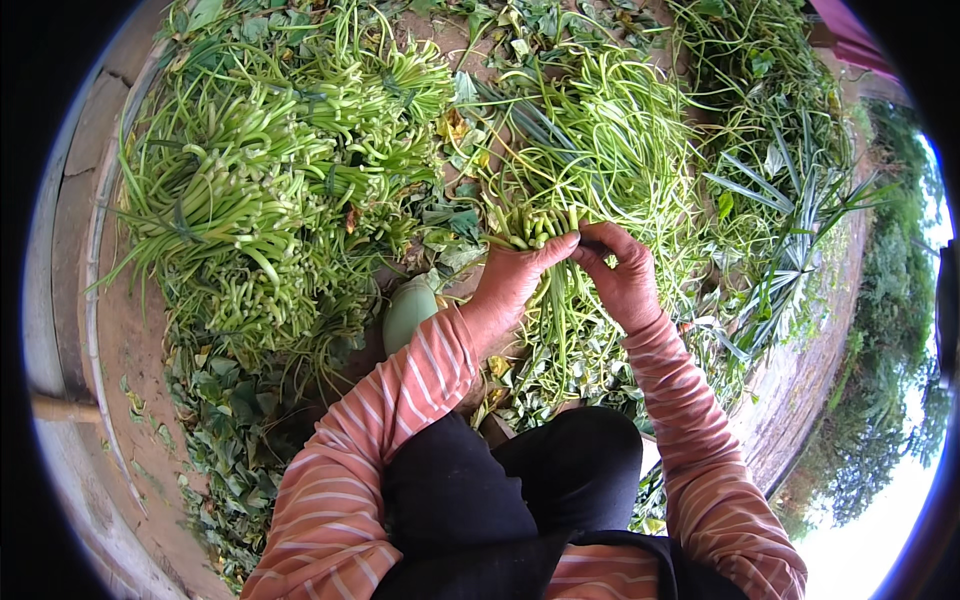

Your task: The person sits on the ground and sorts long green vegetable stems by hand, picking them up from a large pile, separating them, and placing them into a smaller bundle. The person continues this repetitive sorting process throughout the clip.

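Observation:
My left hand (517, 270) is wrapped around a small bunch of green leaf stalks (536, 225), whose cut ends point up between thumb and fingers. Close against its right side, my right hand (615, 270) has thumb and fingertips pinched together at the bunch; whether they hold a stalk or a tie is hidden. Loose long green stalks (630, 127) lie in a heap just beyond both hands. To the left is a large pile of tied stalk bundles (247, 187), cut ends showing.
A pale green rounded object (409, 311) stands by my left forearm. Long narrow blades of a spiky leaf (799, 247) lie at the right. Stripped leaves (232, 405) cover the ground at lower left, and tangled vines (750, 75) are heaped at upper right.

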`<control>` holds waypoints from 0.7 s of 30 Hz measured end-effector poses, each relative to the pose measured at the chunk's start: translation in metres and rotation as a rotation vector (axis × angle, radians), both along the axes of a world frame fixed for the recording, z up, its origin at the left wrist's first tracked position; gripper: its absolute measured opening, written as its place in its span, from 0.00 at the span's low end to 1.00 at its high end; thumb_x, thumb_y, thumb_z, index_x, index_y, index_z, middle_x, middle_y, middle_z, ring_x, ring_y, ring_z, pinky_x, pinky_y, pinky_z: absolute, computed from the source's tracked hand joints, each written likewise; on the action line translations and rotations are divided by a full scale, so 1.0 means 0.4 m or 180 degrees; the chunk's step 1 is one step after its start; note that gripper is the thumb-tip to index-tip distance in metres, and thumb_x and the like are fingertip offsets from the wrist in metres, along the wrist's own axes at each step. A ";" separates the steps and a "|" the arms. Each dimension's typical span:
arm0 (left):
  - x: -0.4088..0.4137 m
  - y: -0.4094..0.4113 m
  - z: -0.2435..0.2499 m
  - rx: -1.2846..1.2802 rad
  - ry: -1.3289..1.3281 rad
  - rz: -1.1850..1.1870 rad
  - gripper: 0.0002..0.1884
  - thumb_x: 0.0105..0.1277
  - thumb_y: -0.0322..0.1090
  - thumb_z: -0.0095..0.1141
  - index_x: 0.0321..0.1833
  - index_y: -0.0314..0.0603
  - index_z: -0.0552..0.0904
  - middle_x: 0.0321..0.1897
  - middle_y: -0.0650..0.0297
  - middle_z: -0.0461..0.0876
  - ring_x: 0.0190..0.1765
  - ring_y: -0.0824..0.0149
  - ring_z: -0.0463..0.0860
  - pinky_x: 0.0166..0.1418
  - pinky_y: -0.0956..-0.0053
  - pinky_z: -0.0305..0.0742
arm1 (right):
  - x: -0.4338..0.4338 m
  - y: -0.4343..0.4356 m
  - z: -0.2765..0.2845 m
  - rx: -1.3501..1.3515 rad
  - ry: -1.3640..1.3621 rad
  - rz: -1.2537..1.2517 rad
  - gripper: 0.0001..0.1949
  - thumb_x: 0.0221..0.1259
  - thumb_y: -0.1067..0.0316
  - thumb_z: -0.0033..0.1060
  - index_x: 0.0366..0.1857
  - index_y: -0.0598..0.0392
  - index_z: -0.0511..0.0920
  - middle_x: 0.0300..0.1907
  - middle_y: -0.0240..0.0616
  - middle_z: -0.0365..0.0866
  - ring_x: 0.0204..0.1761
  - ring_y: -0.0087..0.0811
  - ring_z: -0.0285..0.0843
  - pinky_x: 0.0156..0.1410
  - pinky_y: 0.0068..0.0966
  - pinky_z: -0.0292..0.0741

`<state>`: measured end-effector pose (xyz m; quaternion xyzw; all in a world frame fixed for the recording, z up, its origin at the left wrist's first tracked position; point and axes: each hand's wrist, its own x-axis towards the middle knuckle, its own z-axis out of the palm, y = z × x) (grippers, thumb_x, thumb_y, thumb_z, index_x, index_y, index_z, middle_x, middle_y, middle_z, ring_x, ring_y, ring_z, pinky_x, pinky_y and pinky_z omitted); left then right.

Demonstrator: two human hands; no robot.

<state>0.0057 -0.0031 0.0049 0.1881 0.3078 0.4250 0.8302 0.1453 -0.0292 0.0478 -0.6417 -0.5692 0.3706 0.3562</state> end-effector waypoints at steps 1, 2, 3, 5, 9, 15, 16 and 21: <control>0.001 0.000 0.004 -0.0007 -0.0007 -0.0026 0.14 0.58 0.29 0.60 0.48 0.38 0.78 0.43 0.66 0.80 0.44 0.74 0.78 0.50 0.79 0.73 | 0.000 0.000 0.004 0.0047 -0.0206 0.0056 0.13 0.48 0.78 0.65 0.39 0.58 0.78 0.32 0.36 0.79 0.34 0.26 0.79 0.40 0.20 0.75; 0.002 0.000 0.001 0.0007 -0.0010 -0.0074 0.15 0.59 0.29 0.60 0.49 0.38 0.77 0.44 0.65 0.80 0.45 0.74 0.77 0.51 0.79 0.73 | 0.001 0.000 0.006 0.0094 -0.0412 0.0111 0.13 0.47 0.78 0.65 0.40 0.58 0.78 0.32 0.37 0.80 0.34 0.28 0.79 0.40 0.21 0.76; 0.002 -0.001 0.002 -0.0030 -0.0036 -0.0044 0.15 0.59 0.29 0.60 0.49 0.38 0.77 0.43 0.65 0.80 0.44 0.74 0.78 0.50 0.79 0.73 | -0.001 0.000 0.010 0.0140 -0.0612 0.0170 0.14 0.47 0.78 0.65 0.40 0.58 0.78 0.33 0.38 0.80 0.34 0.30 0.80 0.40 0.21 0.76; 0.005 -0.003 0.005 -0.0105 -0.0089 0.0014 0.14 0.59 0.29 0.60 0.48 0.38 0.78 0.42 0.65 0.80 0.44 0.74 0.78 0.49 0.80 0.74 | -0.009 0.001 0.027 0.0108 -0.0892 0.0321 0.12 0.48 0.76 0.63 0.39 0.58 0.78 0.34 0.42 0.79 0.35 0.39 0.80 0.40 0.26 0.75; 0.002 -0.004 0.010 -0.0317 -0.0150 -0.0017 0.13 0.58 0.29 0.61 0.46 0.37 0.79 0.39 0.65 0.81 0.40 0.74 0.79 0.46 0.81 0.75 | -0.013 0.013 0.060 0.0122 -0.1225 0.0749 0.09 0.49 0.74 0.60 0.37 0.57 0.78 0.34 0.41 0.79 0.34 0.43 0.78 0.38 0.31 0.73; -0.004 -0.002 0.012 -0.0204 -0.0015 -0.0106 0.13 0.59 0.28 0.60 0.46 0.35 0.78 0.39 0.62 0.82 0.39 0.70 0.81 0.47 0.78 0.77 | 0.004 0.040 0.102 -0.0079 -0.0834 0.0331 0.08 0.51 0.75 0.62 0.36 0.58 0.77 0.27 0.37 0.78 0.29 0.28 0.79 0.34 0.23 0.74; -0.003 -0.002 0.006 -0.0145 -0.0112 -0.0167 0.13 0.59 0.28 0.59 0.46 0.34 0.77 0.39 0.61 0.82 0.40 0.69 0.82 0.47 0.77 0.77 | 0.004 0.047 0.107 -0.0012 -0.0797 0.0284 0.08 0.52 0.79 0.60 0.37 0.60 0.76 0.26 0.35 0.78 0.27 0.23 0.78 0.33 0.20 0.75; -0.003 0.002 0.007 -0.0108 -0.0394 -0.0667 0.15 0.58 0.26 0.58 0.48 0.32 0.75 0.39 0.58 0.81 0.42 0.64 0.82 0.49 0.72 0.78 | 0.035 0.051 0.088 -0.0609 0.0738 0.0392 0.06 0.53 0.83 0.56 0.35 0.62 0.76 0.28 0.35 0.76 0.24 0.23 0.77 0.30 0.17 0.76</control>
